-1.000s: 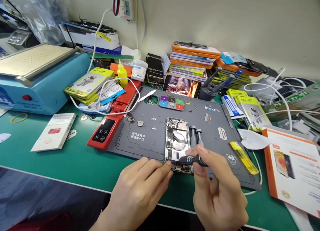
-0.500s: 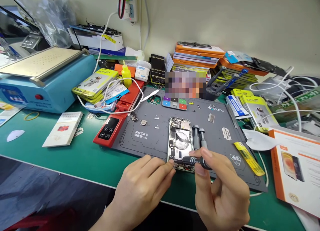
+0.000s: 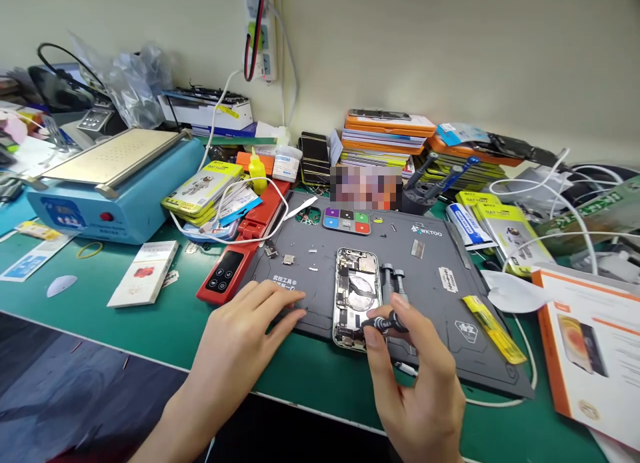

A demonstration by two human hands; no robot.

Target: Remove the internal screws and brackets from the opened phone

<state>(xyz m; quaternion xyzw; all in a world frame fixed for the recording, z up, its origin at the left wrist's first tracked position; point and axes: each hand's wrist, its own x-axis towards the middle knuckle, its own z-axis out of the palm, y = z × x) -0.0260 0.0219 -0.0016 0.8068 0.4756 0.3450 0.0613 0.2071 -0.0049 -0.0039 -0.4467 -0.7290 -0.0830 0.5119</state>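
An opened phone with its inner boards and round coil showing lies on a grey work mat. My right hand pinches a black screwdriver, whose tip rests at the phone's lower right corner. My left hand lies with fingers spread on the mat's near left edge, a little left of the phone and holding nothing. Two more grey screwdrivers lie beside the phone's right side.
A red device and a blue heating machine stand at left. A colour-sectioned screw tray and small loose parts sit on the mat. Stacked boxes line the wall. White cables and an orange-edged leaflet lie at right; a yellow strip is on the mat.
My left hand has left the phone's lower left corner and moved left onto the mat. My right hand keeps the screwdriver at the phone. The camera view has shifted left.
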